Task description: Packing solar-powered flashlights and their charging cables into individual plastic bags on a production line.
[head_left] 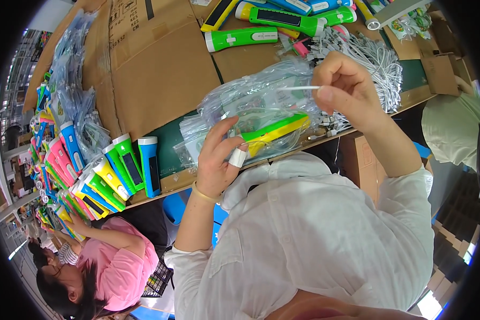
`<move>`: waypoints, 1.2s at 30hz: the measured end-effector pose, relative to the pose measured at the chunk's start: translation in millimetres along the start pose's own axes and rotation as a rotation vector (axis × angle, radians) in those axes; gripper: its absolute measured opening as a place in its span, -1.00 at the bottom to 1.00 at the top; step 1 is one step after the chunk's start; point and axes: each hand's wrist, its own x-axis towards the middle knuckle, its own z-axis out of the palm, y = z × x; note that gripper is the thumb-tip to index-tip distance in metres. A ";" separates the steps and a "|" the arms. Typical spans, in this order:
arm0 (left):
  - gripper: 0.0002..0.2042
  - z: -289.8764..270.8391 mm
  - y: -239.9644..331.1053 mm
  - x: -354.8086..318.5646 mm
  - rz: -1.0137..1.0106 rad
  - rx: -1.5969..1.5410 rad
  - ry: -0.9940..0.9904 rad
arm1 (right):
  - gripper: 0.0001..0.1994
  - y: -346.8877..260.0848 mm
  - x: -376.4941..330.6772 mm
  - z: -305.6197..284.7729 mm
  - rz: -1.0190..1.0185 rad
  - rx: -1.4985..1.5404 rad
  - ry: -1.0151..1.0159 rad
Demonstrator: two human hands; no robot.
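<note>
At the table's near edge, my left hand [217,160], with white tape round one finger, grips the edge of a clear plastic bag [290,143]. Inside that bag lies a green and yellow flashlight [277,133]. My right hand [346,90] is raised above the bag's far right side. Its thumb and forefinger pinch a thin, straight white piece [304,88] that looks like a length of cable and points left. Beneath it are more flat clear bags [250,88] in a stack. A heap of white USB cables [376,66] lies just beyond my right hand.
Green, blue and yellow flashlights [282,20] lie at the far side. A flattened cardboard sheet [149,69] covers the middle left, with a pile of clear bags [72,69] beside it. Many flashlights [106,176] line the left, where a person in pink [117,256] works. Another person [453,128] is at right.
</note>
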 end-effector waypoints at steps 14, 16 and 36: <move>-0.73 -4.1 10.6 -14.0 -0.397 -0.031 0.164 | -0.85 42.2 8.4 30.9 -0.019 -0.794 -0.331; -0.77 -7.1 8.7 -21.2 -0.462 -0.072 0.167 | -0.85 49.1 8.1 34.9 -0.043 -0.873 -0.338; -0.83 4.1 15.2 -18.2 -0.209 -0.141 0.307 | -0.75 72.5 31.7 71.1 -0.164 -0.716 -0.490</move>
